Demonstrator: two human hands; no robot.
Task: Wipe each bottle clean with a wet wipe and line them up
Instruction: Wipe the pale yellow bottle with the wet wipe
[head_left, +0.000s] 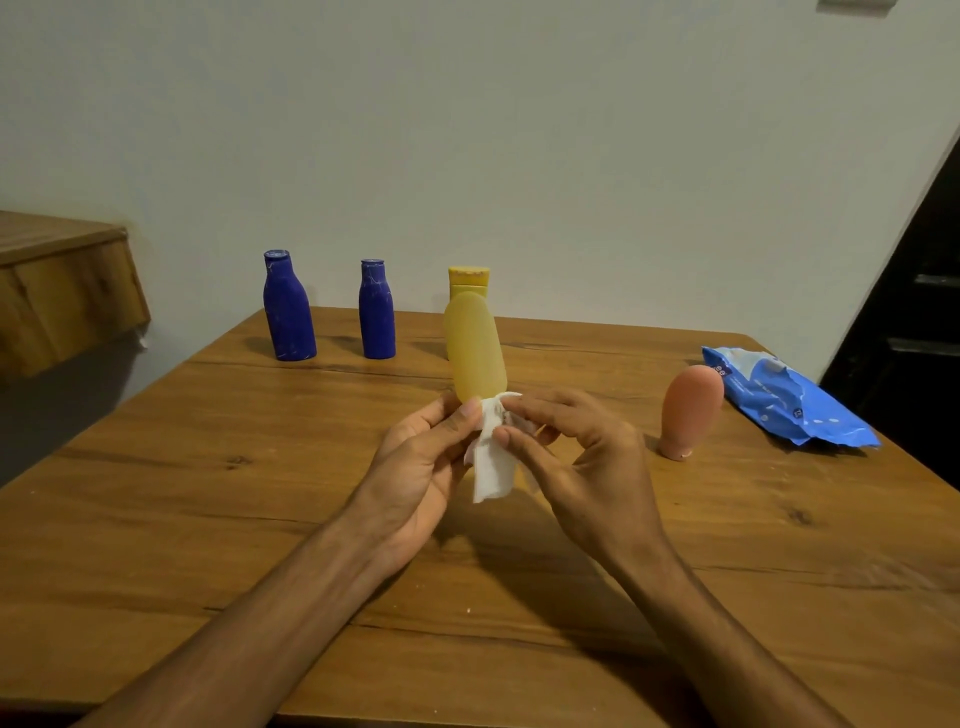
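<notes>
My left hand curls round the lower end of the pale yellow translucent plastic bottle, thumb pressed on the white wet wipe wrapped there. My right hand pinches the same wipe between thumb and forefinger, its other fingers loosely bent. I hold the bottle upright over the middle of the wooden table.

Along the far edge stand a larger dark blue plastic bottle, a smaller dark blue plastic bottle and a yellow capped bottle. Near the right edge a peach rounded bottle stands beside a crumpled blue wipe packet.
</notes>
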